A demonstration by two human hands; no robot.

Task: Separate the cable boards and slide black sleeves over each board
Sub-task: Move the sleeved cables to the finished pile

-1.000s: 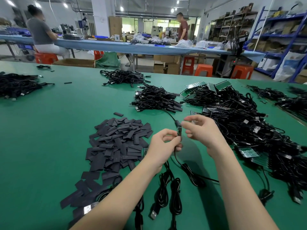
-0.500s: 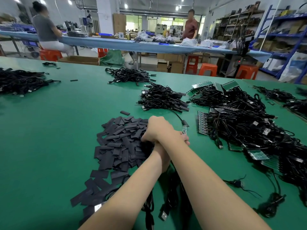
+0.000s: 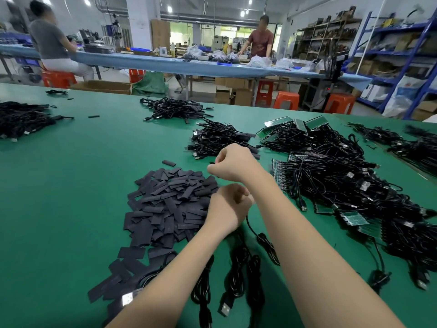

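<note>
A heap of flat black sleeves [image 3: 170, 207] lies on the green table [image 3: 82, 185]. My right hand [image 3: 233, 162] reaches across above the heap's far right edge, its fingers curled and pinching what looks like one black sleeve [image 3: 211, 163]. My left hand [image 3: 228, 207] sits just below it and grips a black cable [image 3: 250, 227] that trails toward me; the cable's board is hidden inside the fist. Green boards still joined in strips [image 3: 279, 171], with cables attached, lie in the tangle to the right.
Bundles of black USB cables [image 3: 220, 138] lie beyond my hands, a large tangle [image 3: 354, 185] at right and coiled cables [image 3: 236, 280] near me. More piles sit at the far left [image 3: 21, 117]. Two people work at a blue bench [image 3: 189, 65] behind.
My hands, first together on the cable's board, have parted. The right hand crossed over the left to the sleeve heap and now lifts at its far edge; the left keeps the cable.
</note>
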